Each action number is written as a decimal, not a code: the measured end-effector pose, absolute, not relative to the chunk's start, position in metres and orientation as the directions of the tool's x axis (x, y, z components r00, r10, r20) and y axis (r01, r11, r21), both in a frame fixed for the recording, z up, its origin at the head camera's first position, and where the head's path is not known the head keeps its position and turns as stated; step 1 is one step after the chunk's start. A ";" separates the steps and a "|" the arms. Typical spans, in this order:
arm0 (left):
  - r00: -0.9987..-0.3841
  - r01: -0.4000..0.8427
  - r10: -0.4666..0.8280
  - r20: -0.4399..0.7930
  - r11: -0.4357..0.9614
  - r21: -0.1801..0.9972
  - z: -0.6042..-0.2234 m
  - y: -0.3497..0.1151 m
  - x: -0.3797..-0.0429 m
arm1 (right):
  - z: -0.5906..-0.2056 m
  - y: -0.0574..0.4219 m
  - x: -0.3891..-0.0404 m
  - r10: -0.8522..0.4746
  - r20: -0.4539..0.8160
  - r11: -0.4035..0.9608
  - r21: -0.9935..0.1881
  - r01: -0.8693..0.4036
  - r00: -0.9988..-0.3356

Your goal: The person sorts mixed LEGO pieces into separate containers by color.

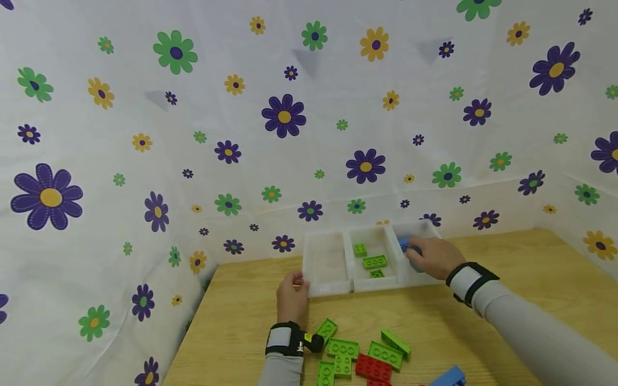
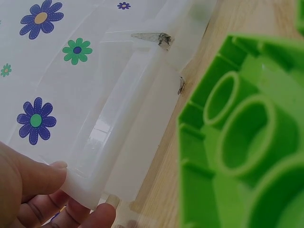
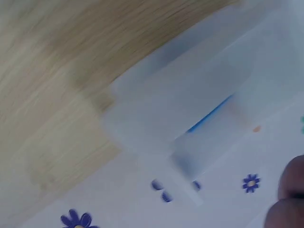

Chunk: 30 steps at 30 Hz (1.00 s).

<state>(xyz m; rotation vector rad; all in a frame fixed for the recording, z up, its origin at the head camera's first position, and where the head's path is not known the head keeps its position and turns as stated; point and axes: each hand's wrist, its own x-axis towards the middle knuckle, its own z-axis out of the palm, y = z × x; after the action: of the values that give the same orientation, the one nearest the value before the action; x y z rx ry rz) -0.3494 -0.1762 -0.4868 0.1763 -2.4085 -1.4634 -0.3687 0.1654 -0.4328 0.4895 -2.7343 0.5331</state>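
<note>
A white three-compartment tray (image 1: 351,285) stands at the back of the wooden table. At its front left corner my left hand (image 1: 292,297) pinches the tray's rim, with the thumb above and fingers below in the left wrist view. My right hand (image 1: 436,258) reaches into the right compartment with bent fingers. Close by its fingertips shows a blue brick (image 1: 403,243); whether the fingers grip it is hidden. Several green bricks (image 1: 375,261) lie in the middle compartment. The right wrist view is blurred, showing a thin blue edge (image 3: 211,114) in the tray and part of the hand.
In front of the tray lie several loose green bricks (image 1: 343,348), a red brick (image 1: 373,368) and a blue brick (image 1: 449,377) at the lower frame edge. A flowered white sheet (image 1: 318,134) hangs behind and beside the wooden table (image 1: 241,321).
</note>
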 end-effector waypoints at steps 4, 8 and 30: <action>-0.941 0.048 -0.276 0.199 0.471 0.881 -0.487 -0.174 -0.349 | -0.435 0.175 -0.378 -0.211 0.270 0.915 -0.284 -0.287 -0.940; -0.938 0.061 -0.277 0.211 0.466 0.883 -0.487 -0.174 -0.350 | -0.442 0.177 -0.382 -0.207 0.329 0.897 -0.312 -0.313 -0.922; -0.942 0.053 -0.270 0.199 0.464 0.884 -0.495 -0.175 -0.357 | -0.453 0.082 -0.257 -0.889 0.249 0.355 -0.158 -0.922 -0.384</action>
<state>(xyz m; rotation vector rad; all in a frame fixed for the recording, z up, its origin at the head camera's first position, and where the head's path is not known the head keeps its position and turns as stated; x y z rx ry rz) -0.3565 -0.1755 -0.4946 0.1845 -2.4058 -1.4699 -0.2568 0.0818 -0.4529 1.6693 -2.4843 0.4127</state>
